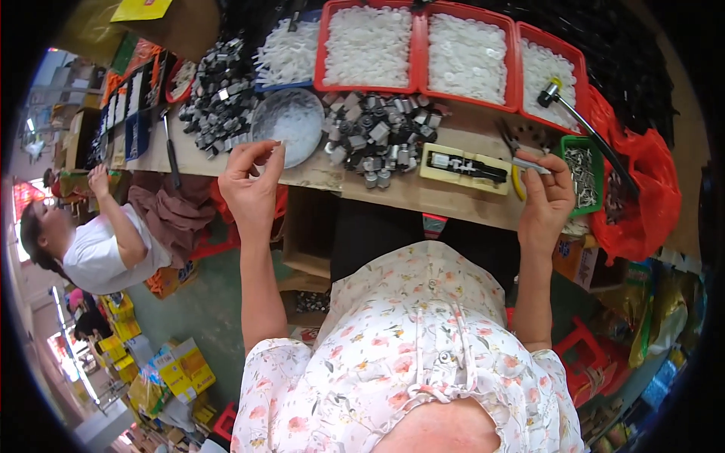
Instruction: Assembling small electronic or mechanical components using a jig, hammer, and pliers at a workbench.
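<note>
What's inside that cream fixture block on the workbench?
The cream fixture block holds a long black part with silver-and-white pieces toward its left end. They cover the recess floor beneath, so anything under them can't be seen.

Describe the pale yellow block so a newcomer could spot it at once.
On the workbench, look nearer the person than the red trays. Between the heap of grey parts and the right hand lies the pale yellow block. Unlike that heap, it is one rectangular slab holding a black piece.
</note>
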`<state>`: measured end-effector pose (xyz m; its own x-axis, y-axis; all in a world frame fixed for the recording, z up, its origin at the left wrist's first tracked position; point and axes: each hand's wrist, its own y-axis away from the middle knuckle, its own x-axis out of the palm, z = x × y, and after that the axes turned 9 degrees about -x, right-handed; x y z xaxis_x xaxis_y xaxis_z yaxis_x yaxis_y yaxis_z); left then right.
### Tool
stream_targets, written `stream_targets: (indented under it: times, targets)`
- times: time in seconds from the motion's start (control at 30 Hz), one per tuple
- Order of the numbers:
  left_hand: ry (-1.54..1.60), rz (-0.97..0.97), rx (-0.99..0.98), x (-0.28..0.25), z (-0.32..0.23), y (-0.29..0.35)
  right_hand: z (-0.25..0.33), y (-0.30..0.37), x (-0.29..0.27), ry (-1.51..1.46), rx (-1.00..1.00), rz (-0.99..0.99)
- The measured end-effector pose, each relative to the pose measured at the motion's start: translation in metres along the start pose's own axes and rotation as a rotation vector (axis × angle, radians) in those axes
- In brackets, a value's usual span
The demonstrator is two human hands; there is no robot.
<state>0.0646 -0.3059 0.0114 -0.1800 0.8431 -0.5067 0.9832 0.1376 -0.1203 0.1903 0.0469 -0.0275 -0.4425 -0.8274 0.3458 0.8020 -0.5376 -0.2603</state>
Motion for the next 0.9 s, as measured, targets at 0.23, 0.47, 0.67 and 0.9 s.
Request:
stream_targets:
  times: [0.23,0.47,0.67,0.9]
  targets:
    - [-0.236,0.046,0.115,-0.004,0.046,-0.005,-0.004,-0.002,0.009,0.107,-0.014,0.072]
    - [-0.048,-0.028,0.116,-0.010,0.017,-0.001,0.003,-0.002,0.012,0.126,-0.003,0.067]
    - [0.577,0.167,-0.253,0.023,-0.021,0.028,0.003,0.005,0.038,0.034,0.011,0.050]
    - [1.068,0.554,-0.622,0.092,-0.049,0.062,0.003,0.012,0.056,-0.238,0.088,0.087]
